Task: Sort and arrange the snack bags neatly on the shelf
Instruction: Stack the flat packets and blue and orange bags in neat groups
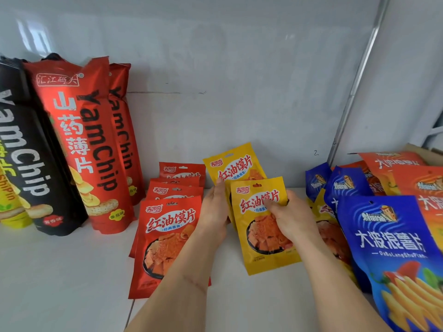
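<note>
Two yellow snack bags stand in the middle of the white shelf (pixel 60 271). The front yellow bag (pixel 260 248) is held by my right hand (pixel 291 216), whose thumb and fingers pinch its upper right part. Behind it, the rear yellow bag (pixel 236 165) leans against the back wall, and my left hand (pixel 215 209) lies along its left edge with the thumb on its face. To the left, a row of several red snack bags (pixel 165 238) stands one behind another.
Tall red YamChip bags (pixel 84 144) and a black YamChip bag (pixel 31 164) stand at the left against the wall. At the right lies a heap of blue chip bags (pixel 393 250) and orange bags (pixel 422 185). A metal upright (pixel 354 92) marks the right rear corner.
</note>
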The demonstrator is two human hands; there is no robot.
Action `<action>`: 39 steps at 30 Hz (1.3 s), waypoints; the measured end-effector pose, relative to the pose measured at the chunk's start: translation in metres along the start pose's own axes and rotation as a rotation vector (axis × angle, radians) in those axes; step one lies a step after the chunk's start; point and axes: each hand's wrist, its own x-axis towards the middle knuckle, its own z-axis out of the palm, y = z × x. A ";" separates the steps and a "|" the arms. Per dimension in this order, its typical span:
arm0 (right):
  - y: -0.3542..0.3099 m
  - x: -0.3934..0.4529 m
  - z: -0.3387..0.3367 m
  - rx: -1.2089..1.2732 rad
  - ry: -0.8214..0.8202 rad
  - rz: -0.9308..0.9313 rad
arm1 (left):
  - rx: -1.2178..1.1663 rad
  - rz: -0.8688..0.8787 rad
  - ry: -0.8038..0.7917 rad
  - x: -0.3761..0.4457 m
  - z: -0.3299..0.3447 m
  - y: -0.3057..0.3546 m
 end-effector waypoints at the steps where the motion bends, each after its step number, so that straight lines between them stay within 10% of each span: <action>1: 0.001 0.000 0.002 -0.029 0.020 0.004 | 0.024 0.013 -0.006 0.000 0.000 -0.002; 9: -0.008 -0.017 -0.004 -0.119 0.121 -0.029 | 0.186 0.056 -0.204 -0.002 0.004 -0.016; 26: 0.058 -0.052 -0.089 -0.095 0.218 -0.131 | 0.175 0.104 -0.120 -0.010 0.024 -0.032; 39: 0.051 -0.048 -0.053 -0.302 -0.089 -0.246 | 0.357 0.205 0.095 -0.004 -0.011 0.008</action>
